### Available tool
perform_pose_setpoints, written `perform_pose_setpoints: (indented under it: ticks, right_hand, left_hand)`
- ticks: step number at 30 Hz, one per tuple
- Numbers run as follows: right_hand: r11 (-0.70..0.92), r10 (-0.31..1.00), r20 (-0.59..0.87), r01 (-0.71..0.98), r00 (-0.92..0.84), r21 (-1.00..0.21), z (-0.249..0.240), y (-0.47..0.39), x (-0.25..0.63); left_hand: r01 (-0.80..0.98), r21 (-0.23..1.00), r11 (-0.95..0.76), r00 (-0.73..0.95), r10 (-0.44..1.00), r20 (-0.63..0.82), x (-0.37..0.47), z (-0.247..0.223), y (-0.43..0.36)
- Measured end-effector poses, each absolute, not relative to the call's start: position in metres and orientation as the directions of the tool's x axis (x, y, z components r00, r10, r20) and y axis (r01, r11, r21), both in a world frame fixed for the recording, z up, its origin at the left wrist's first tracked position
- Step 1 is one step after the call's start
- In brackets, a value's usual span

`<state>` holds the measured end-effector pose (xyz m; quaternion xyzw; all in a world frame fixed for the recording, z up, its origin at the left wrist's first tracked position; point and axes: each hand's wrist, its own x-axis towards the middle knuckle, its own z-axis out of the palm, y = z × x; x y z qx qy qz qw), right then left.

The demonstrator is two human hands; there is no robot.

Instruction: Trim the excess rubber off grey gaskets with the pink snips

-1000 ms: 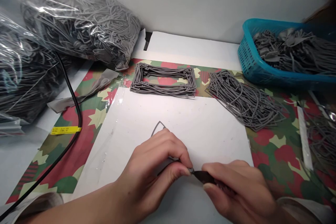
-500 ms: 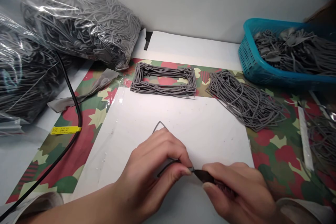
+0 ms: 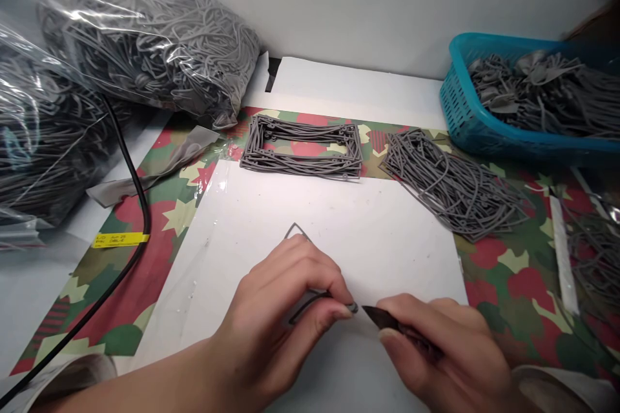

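Note:
Over the white sheet, my left hand pinches a thin grey rubber-like frame between thumb and forefinger. One corner of the frame shows above the knuckles and a short end pokes out at the fingertips; the palm hides the rest. My right hand grips a dark pointed tool, its tip a little to the right of the frame's end and apart from it. The tool's handle is mostly covered by the fingers.
Grey frames lie stacked in a rectangle behind the sheet, with a looser pile to the right. A blue basket holds more grey pieces. Filled clear bags and a black cable are on the left.
My right hand has moved slightly right, and the tool tip has come away from the frame's end. My left hand keeps its pinch almost in place.

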<state>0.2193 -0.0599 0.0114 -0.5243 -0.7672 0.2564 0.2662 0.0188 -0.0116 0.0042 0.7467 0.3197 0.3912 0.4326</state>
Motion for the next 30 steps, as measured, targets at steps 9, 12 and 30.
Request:
perform_pose_setpoints:
  ticks: [9,12,30]
  right_hand:
    - [0.364,0.925,0.175,0.655,-0.337,-0.662,0.0094,-0.0600,0.2192]
    - [0.368,0.921,0.163,0.656,-0.353,-0.660,0.0084,-0.0598,0.2193]
    - [0.367,0.922,0.157,0.666,-0.354,-0.649,0.0103,-0.0562,0.2177]
  left_hand:
    - [0.134,0.899,-0.418,0.485,0.818,0.308,0.0210,0.0050,-0.0104]
    - [0.141,0.896,-0.421,0.486,0.818,0.308,0.0210,0.0055,-0.0105]
    - [0.171,0.876,-0.450,0.490,0.810,0.321,0.0206,0.0065,-0.0103]
